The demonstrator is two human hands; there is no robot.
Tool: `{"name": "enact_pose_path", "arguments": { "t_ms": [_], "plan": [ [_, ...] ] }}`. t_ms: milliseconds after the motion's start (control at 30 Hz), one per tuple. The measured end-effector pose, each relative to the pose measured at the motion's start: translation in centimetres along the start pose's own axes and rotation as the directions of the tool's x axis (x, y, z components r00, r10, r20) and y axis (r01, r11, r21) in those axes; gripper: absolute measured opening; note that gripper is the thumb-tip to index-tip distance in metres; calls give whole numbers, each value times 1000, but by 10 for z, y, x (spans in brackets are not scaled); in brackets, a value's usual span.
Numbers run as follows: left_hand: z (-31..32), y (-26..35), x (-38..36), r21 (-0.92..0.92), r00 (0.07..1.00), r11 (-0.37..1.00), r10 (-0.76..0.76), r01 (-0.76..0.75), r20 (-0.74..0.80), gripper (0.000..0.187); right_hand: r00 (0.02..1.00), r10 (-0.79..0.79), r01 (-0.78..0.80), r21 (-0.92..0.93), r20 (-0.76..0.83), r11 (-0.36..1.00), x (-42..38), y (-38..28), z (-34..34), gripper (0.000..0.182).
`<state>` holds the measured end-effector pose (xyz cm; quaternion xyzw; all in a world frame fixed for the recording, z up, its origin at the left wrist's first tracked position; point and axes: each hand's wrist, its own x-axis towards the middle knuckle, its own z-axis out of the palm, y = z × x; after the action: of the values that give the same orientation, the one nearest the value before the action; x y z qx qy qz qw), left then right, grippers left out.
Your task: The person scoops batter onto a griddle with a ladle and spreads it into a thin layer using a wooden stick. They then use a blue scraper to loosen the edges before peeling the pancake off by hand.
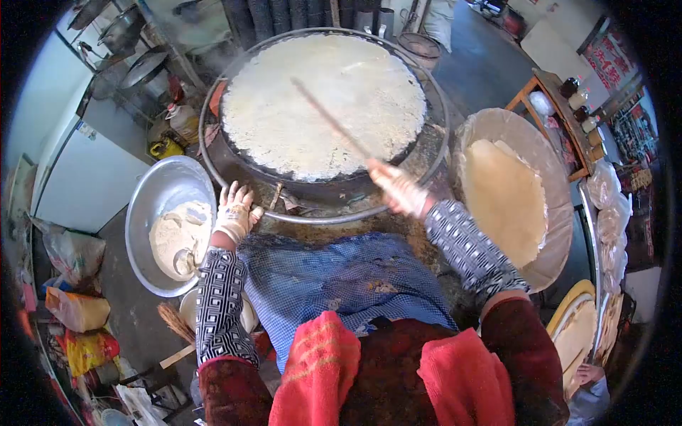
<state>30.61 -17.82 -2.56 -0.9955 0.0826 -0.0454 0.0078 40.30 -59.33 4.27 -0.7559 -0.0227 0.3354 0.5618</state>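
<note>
The right hand (398,188) has its grip closed around the near end of a long thin wooden stick (330,121), which slants up and left across the round griddle (234,160); the stick's far end lies over the wide, pale, rough-surfaced pancake (320,99) that covers almost the whole dark plate, leaving only a narrow black margin at the near and left edges; a metal ring (312,216) circles the griddle, and the left hand (233,213), gloved and dusted with batter, rests on its near left edge with the fingers spread and the grip open, holding nothing; just left of that hand sits a shiny round metal basin (153,206) with a lump of pale batter (177,234) and a ladle in its lower part, its rim near the ring but apart from it; to the right, close beside the griddle, a large shallow round tray (554,234) carries thin, smooth, yellowish finished pancakes (504,199), folded over at one side; between the arms a blue checked apron (341,277) fills the near space, so free room lies mainly above the griddle; both sleeves are black-and-white patterned.
</note>
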Motion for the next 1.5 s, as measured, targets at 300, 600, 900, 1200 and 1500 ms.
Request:
{"name": "enact_pose_path", "arguments": {
  "t_ms": [300, 600, 900, 1200, 1500],
  "plan": [
    [-7, 57, 6, 114, 996, 993, -17, 8, 83, 40, 991, -11, -46, 414, 134, 909, -64, 25, 63, 54],
    [-2, 275, 11, -262, 962, 965, -78, 7, -263, 50, 988, 17, 31, 300, -155, 953, -55, 37, 25, 58],
    [-48, 201, -43, -481, 944, 864, -18, -151, -330, 32, 970, -101, 206, 515, -223, 832, -60, 21, 34, 56],
    [12, 55, -1, 111, 970, 990, -54, 83, -237, 33, 985, 6, 34, 226, -173, 974, -35, 34, 39, 48],
    [9, 219, 30, -205, 984, 970, -151, 129, -94, 43, 993, -10, 30, 177, -114, 984, -50, 7, 49, 46]
  ]
}}
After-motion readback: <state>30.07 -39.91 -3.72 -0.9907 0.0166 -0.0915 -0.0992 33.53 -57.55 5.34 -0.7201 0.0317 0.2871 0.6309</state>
